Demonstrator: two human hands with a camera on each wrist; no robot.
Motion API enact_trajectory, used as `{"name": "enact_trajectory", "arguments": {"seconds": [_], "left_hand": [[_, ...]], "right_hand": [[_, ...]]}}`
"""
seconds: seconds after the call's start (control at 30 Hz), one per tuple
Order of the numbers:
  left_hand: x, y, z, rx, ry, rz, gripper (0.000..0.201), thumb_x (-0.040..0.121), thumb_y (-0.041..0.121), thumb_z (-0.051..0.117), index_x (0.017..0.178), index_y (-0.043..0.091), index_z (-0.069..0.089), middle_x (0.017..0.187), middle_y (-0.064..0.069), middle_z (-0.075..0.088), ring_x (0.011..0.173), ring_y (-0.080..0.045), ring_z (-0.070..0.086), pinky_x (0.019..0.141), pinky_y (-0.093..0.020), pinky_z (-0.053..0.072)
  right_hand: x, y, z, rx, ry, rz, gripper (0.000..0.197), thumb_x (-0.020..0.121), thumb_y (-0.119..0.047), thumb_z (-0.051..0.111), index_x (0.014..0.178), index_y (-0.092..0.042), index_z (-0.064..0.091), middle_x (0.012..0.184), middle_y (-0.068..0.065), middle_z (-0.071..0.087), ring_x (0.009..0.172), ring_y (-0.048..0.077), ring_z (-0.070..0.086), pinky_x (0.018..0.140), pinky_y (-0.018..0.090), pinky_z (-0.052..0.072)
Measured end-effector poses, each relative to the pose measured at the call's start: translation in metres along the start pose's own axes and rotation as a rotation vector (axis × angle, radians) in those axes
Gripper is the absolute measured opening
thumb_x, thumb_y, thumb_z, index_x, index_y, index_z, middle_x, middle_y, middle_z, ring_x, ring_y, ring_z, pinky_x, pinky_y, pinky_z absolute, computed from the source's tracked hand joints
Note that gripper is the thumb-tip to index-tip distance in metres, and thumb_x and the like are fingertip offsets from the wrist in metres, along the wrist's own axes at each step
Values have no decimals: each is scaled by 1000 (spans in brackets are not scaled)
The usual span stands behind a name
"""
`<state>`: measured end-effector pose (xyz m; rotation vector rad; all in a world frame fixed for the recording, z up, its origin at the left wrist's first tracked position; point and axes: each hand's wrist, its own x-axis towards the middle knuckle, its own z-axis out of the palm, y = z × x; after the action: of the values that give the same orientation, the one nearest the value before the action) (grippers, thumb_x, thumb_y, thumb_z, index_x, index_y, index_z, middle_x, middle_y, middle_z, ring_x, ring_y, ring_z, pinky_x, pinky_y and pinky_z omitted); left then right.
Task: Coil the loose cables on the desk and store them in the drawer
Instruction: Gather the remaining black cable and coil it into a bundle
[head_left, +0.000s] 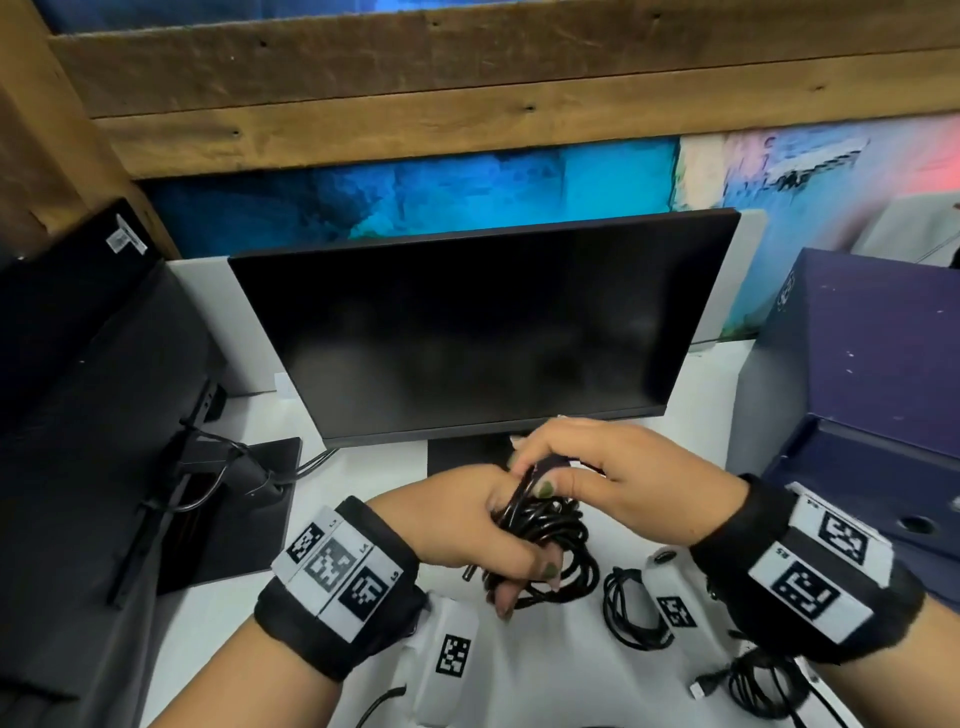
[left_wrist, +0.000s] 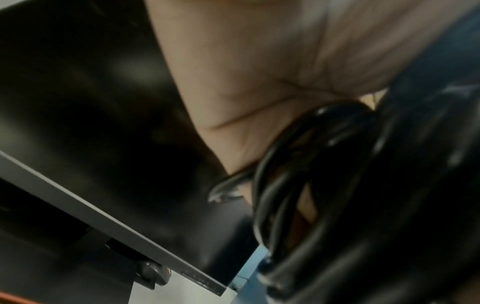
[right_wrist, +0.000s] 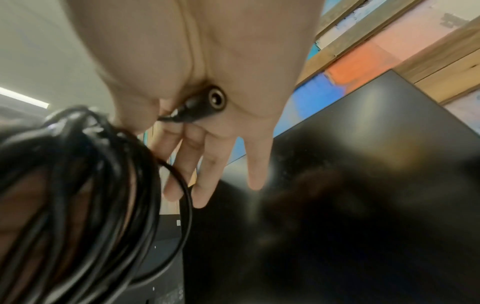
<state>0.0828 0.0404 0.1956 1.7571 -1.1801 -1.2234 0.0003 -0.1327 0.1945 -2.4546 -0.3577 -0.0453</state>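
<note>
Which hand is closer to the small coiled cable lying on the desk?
Right. The right hand is above and just behind the small coiled cable; the left hand is farther to its left, gripping the big cable bundle.

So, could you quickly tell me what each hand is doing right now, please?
Left hand: closed, fingers curled round the coiled black cable.
Right hand: closed, pinching that cable's plug end.

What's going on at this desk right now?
A person is coiling a black cable in front of a dark monitor. The left hand grips the loops while the right hand pinches the plug end. Two more cables lie on the white desk.
</note>
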Motion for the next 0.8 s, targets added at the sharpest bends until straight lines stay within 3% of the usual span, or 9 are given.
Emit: {"name": "enact_trajectory", "arguments": {"seconds": [0.1, 0.2, 0.3, 0.4, 0.5, 0.57, 0.67, 0.73, 0.8], "left_hand": [[13, -1, 2, -11, 224, 3, 4, 75, 16, 68, 75, 13, 66, 61, -5, 68, 59, -16, 63, 66, -32, 51], [27, -7, 6, 68, 444, 31, 35, 66, 42, 71, 79, 10, 66, 74, -1, 62, 70, -16, 59, 73, -40, 49], [37, -9, 12, 168, 577, 78, 41, 65, 57, 63, 79, 19, 65, 81, 4, 49, 80, -13, 54, 81, -34, 46], [46, -8, 18, 219, 666, 52, 47, 69, 64, 55, 84, 21, 59, 85, 0, 53, 78, -12, 53, 75, -31, 45], [53, -2, 30, 282, 680, 9, 24, 84, 53, 54, 89, 30, 52, 87, 8, 57, 79, -4, 54, 73, -23, 45], [57, 0, 38, 316, 690, -9, 8, 94, 40, 51, 92, 33, 48, 87, 11, 59, 80, -1, 55, 73, -22, 45], [56, 3, 45, 329, 730, 1, 19, 93, 44, 43, 101, 28, 49, 92, 11, 61, 85, -3, 57, 78, -28, 48], [55, 7, 47, 331, 709, 27, 13, 95, 42, 43, 101, 31, 48, 89, 12, 61, 83, -1, 57, 77, -26, 48], [55, 10, 49, 320, 669, 56, 4, 98, 34, 45, 96, 31, 47, 81, 11, 61, 76, 0, 57, 71, -22, 48]], "right_hand": [[-6, 10, -2, 37, 132, 56, 15, 96, -26, 49, 96, -23, 64, 91, -9, 65, 88, 6, 58, 78, 26, 46], [-12, 20, -1, 150, 249, 107, 14, 95, -24, 51, 90, -21, 64, 82, -7, 66, 79, 7, 59, 71, 21, 48], [-16, 31, 3, 238, 348, 168, 16, 96, -21, 49, 86, -20, 62, 76, -7, 63, 73, 6, 56, 65, 14, 44], [-18, 42, 4, 301, 422, 229, 20, 97, -19, 49, 80, -21, 61, 71, -7, 61, 68, 2, 55, 62, 9, 41], [-21, 50, 1, 335, 411, 254, 23, 98, -19, 47, 80, -19, 62, 72, -6, 61, 67, 2, 55, 64, 11, 42], [-24, 55, -4, 455, 360, 235, 26, 99, -20, 44, 82, -18, 64, 74, -6, 62, 71, 6, 56, 70, 20, 44], [-30, 64, -16, 600, 224, 183, 27, 93, -26, 43, 91, -17, 68, 85, 3, 65, 83, 20, 60, 80, 34, 48], [-32, 72, -25, 445, 152, 168, 25, 96, -26, 44, 95, -23, 69, 92, 1, 62, 91, 16, 58, 88, 35, 46], [-33, 78, -33, 206, 101, 178, 24, 98, -24, 47, 103, -34, 68, 95, -9, 54, 98, 9, 51, 91, 28, 42]]}}
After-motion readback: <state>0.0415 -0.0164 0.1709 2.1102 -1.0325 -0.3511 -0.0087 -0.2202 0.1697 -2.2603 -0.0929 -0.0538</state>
